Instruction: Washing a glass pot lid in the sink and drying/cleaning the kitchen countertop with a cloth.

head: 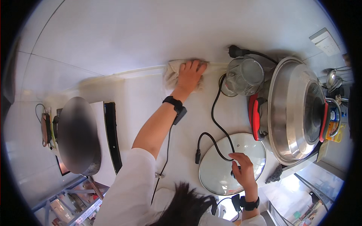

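My left hand point(190, 75) lies over a beige cloth point(172, 74) on the white countertop, at the foot of the tiled wall. My right hand point(243, 171) holds a black power cord point(217, 121) between thumb and finger, above a round glass lid point(217, 172). The lid's dark knob is partly hidden beside this hand. One end of the cord bears a connector point(197, 156) at the lid's left edge; its plug point(237, 51) is near the wall, behind a plastic-covered glass jar point(249, 75). Both wrists wear black bands with small devices.
A large steel pan with a domed lid point(294, 113) and red-black handles stands at the right. A dark scrubber point(274, 173) lies by the counter's front edge. At the left are a blurred dark object point(77, 135) and a black-edged board point(111, 135). A socket point(325, 41) is on the wall.
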`<state>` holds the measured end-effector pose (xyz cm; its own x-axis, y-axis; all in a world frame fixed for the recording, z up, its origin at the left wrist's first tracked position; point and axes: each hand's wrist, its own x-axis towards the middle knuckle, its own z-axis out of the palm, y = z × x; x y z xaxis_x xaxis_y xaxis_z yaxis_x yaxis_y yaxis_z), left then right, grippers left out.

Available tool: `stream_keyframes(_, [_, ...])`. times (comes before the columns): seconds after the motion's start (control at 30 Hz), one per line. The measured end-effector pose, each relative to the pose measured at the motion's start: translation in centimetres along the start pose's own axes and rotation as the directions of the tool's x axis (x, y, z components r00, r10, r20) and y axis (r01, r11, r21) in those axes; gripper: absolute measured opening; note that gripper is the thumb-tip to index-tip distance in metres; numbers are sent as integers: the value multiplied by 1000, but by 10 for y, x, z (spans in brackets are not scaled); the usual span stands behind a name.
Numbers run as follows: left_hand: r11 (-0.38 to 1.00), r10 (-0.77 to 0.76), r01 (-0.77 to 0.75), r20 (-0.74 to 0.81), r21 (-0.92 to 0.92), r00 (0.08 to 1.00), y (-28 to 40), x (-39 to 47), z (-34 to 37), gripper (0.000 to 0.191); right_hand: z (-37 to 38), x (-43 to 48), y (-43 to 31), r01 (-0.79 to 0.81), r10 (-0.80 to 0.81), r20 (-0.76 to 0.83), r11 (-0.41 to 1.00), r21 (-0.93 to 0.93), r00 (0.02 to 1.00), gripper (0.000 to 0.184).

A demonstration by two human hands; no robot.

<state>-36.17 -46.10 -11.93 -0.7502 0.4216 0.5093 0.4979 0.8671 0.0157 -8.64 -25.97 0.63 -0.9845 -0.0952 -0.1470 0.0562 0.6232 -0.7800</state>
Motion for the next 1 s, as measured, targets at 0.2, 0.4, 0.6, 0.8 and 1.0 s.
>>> stream_keyframes(0.2, [988,-107,104,18,111,994,-75,-46,-26,40,-2,-4,-5,14,-14,-16,1000,-9,1000,25])
stream_keyframes(0.4, [858,-496,465,116,219,861,-142,-81,-79,36,-6,-19,-21,99,-99,-42,995,9,994,25])
stream_keyframes(0.6, [855,-479,486,86,-182,874,-92,-75,-167,38,-8,-42,-48,197,-201,-87,979,-50,976,25])
stream_keyframes(0.8, [716,-468,589,369,-374,803,-33,-113,-206,41,4,-59,-65,133,-131,-36,989,66,991,24])
stream_keyframes(1.0, [809,-193,564,831,-166,521,-5,-204,-170,64,31,-68,-59,119,-117,163,993,-3,980,25])
